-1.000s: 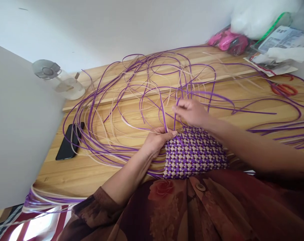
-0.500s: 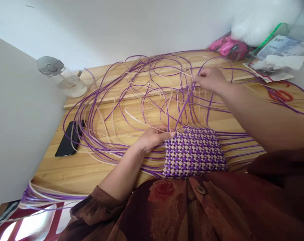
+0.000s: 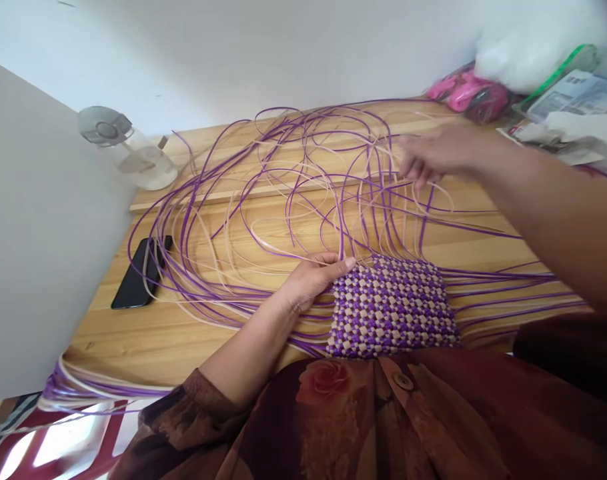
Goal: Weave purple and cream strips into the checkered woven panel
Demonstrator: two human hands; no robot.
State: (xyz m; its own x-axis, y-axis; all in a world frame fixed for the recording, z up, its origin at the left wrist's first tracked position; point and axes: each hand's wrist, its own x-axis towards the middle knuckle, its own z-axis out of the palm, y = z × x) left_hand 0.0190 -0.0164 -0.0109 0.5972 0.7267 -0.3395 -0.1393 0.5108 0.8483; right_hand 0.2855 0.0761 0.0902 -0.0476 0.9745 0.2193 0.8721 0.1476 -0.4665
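Note:
A woven mat (image 3: 393, 307) in a purple and beige check lies against the front of the shirt, with long loose strands running out from its edges. My left hand (image 3: 316, 280) pinches its upper left corner between thumb and fingers, close to where strands rise. Farther back, my right hand (image 3: 428, 157) is over the loose purple and beige strands (image 3: 368, 170) above the mat. Motion smears its partly bent fingers, and whether a strand is between them cannot be made out.
Coiled strands spread over the wooden table (image 3: 108, 340). A black phone (image 3: 136, 277) lies at the left under some of them, near a clear bottle (image 3: 146, 167) with a grey lid. Pink bundles (image 3: 466, 90), a white bag (image 3: 518, 53) and papers (image 3: 578, 100) are at the back right.
My right hand has moved right and slightly down, away from the purple strands it was pinching, which have dropped back. My left hand keeps its grip on the mat's corner.

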